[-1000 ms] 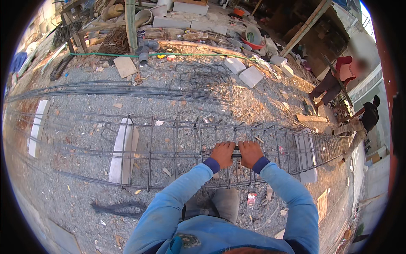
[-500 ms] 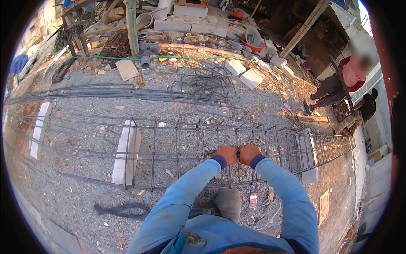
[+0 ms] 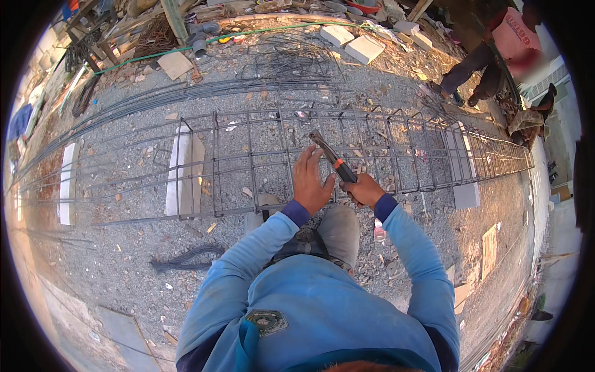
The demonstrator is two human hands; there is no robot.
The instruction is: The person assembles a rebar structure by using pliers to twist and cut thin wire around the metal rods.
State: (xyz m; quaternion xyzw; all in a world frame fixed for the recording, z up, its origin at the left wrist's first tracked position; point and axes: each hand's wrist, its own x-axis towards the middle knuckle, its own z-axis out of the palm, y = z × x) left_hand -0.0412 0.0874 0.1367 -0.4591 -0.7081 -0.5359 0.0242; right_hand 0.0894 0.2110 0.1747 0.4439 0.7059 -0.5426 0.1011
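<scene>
My right hand (image 3: 365, 188) is closed round the handles of a pair of pincers (image 3: 338, 165), dark metal with black grips and an orange band. The pincers' head points away and to the left, over the bars. Just left of them, my left hand (image 3: 312, 180) is open, its fingers stretched forward above the cage, close to the tool. Whether those fingertips touch a bar is hard to tell. Both hands are over a long rebar cage (image 3: 215, 164) of thin bars and square stirrups, which runs from left to right in front of my knees.
Pale blocks (image 3: 178, 167) prop up the cage. Dark tie wire (image 3: 186, 257) lies on the gravel at lower left. Beyond the cage are long loose bars (image 3: 204, 93), a green hose (image 3: 266, 30) and scattered blocks (image 3: 364, 48). Another person (image 3: 519, 40) is at the upper right.
My two fists were together at the cage; now the left hand has opened and come away to the left. The pincers now show plainly in my right hand. The view has tilted downward.
</scene>
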